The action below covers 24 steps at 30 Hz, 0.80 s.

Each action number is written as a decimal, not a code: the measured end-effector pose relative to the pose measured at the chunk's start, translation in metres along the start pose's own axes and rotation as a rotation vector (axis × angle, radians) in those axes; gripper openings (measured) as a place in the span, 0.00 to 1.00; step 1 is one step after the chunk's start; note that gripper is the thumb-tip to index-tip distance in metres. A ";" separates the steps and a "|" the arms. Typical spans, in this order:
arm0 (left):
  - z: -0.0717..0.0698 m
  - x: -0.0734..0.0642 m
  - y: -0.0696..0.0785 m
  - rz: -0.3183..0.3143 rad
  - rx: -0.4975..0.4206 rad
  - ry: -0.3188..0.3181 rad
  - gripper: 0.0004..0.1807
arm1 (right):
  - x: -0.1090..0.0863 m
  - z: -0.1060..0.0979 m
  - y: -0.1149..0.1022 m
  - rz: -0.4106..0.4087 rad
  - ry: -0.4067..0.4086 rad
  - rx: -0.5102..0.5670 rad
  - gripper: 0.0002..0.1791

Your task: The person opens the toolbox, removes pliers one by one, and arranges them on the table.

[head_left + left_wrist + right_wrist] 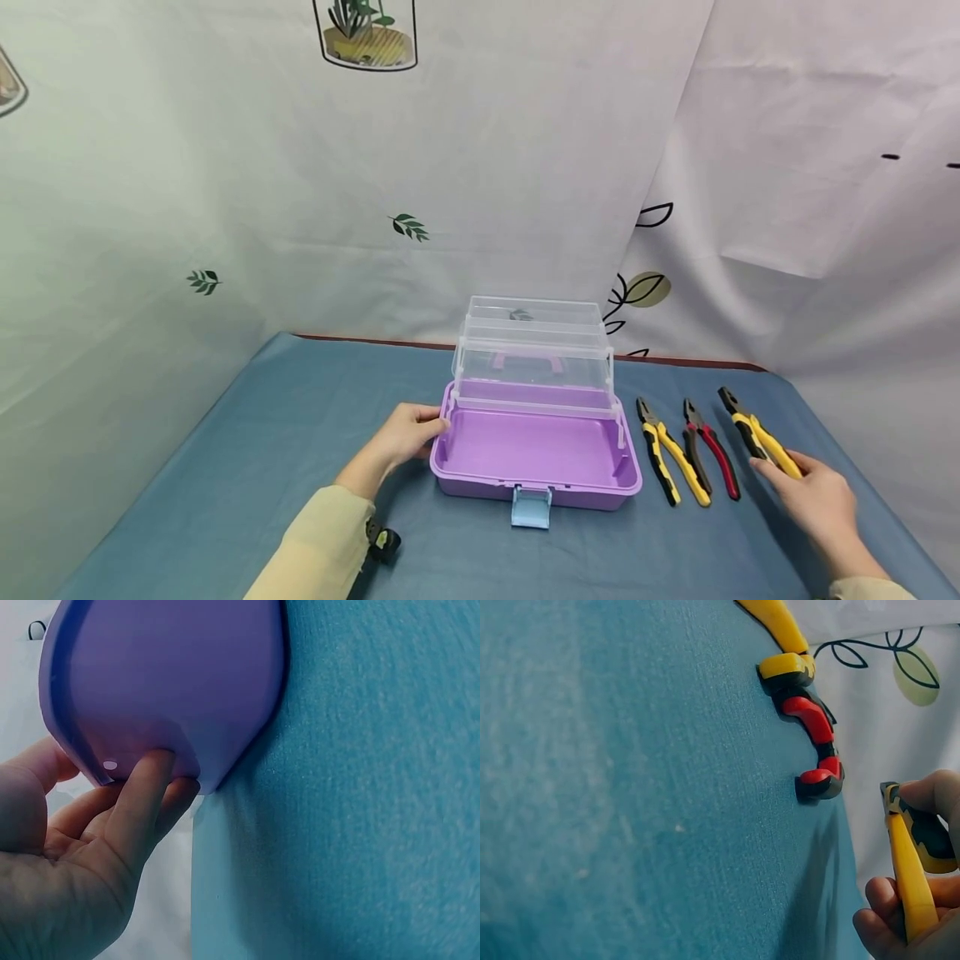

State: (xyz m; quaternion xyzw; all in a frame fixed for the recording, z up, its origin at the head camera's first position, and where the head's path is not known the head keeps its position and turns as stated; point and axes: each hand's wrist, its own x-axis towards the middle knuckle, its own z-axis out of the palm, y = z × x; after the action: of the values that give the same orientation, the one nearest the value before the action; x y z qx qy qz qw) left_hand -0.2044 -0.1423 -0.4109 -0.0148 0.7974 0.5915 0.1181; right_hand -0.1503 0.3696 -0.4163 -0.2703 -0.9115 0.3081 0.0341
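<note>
A purple plastic toolbox (536,446) stands on the blue cloth with its clear lid and trays raised. My left hand (408,432) holds its left wall; in the left wrist view, the thumb is on one side of the rim and the fingers (142,795) lie against the outer wall. My right hand (817,504) grips yellow-and-black pliers (767,443) by the handles, the dark jaws pointing away. Left of them lie red-and-black pliers (711,454) and another yellow-and-black pair of pliers (670,454).
A light blue latch (531,508) hangs at the box's front. Blue cloth (300,417) covers the table. Behind it hangs a pale printed curtain (525,167), close to the raised lid.
</note>
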 end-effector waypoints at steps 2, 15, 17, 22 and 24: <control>0.000 0.000 0.000 0.000 -0.006 -0.001 0.20 | 0.001 0.001 0.000 0.005 0.002 -0.005 0.51; -0.001 -0.002 0.001 -0.001 -0.021 -0.018 0.21 | 0.006 0.001 -0.002 0.017 -0.009 -0.048 0.47; -0.001 -0.002 0.001 -0.001 -0.028 -0.020 0.21 | 0.006 0.001 -0.003 0.015 -0.011 -0.051 0.47; -0.001 -0.001 0.000 -0.002 -0.037 -0.020 0.20 | 0.007 0.001 -0.003 0.007 -0.021 -0.068 0.47; -0.001 -0.001 0.000 -0.003 -0.037 -0.021 0.20 | 0.007 0.001 -0.003 0.003 -0.027 -0.076 0.47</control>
State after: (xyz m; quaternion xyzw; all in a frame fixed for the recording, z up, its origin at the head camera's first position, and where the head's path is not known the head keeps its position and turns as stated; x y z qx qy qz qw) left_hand -0.2037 -0.1432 -0.4108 -0.0119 0.7850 0.6062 0.1270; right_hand -0.1581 0.3705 -0.4159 -0.2686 -0.9225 0.2772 0.0109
